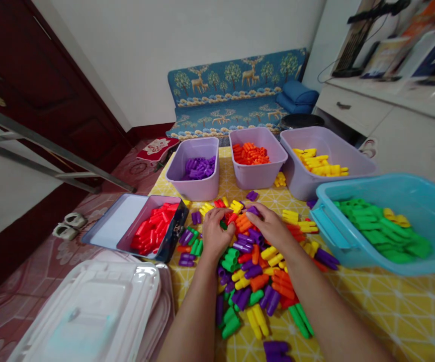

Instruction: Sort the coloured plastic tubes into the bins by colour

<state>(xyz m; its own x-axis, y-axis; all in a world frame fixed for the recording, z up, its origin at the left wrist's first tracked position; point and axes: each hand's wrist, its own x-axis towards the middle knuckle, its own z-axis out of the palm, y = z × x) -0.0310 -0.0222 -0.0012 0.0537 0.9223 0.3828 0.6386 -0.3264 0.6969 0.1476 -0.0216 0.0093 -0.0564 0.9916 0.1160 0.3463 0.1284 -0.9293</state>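
At the middle of the table (383,306), between its left and right edges, a mixed pile (254,272) of plastic pieces in red, orange, yellow, green and purple is spread. Both hands are placed over the far part of this pile. The left hand (217,231) is bent narrow, its thumb and fingers curled around red and green pieces. By the narrow fingertips of the right hand (269,226) a purple piece (254,211) is touched. Because the small parts are blurred and partly covered, it cannot be told whether anything is firmly gripped by either hand.

Along the far edge, three lilac bins are set: purple pieces are kept in the left bin (192,189), orange ones in the middle bin (257,176), yellow ones in the right bin (296,176). Near the right edge, green pieces with some yellow are contained in the blue bin (332,226). At the left edge, red pieces are held in the open tin (179,221). Toward the near left corner, white lids (126,281) are stacked.
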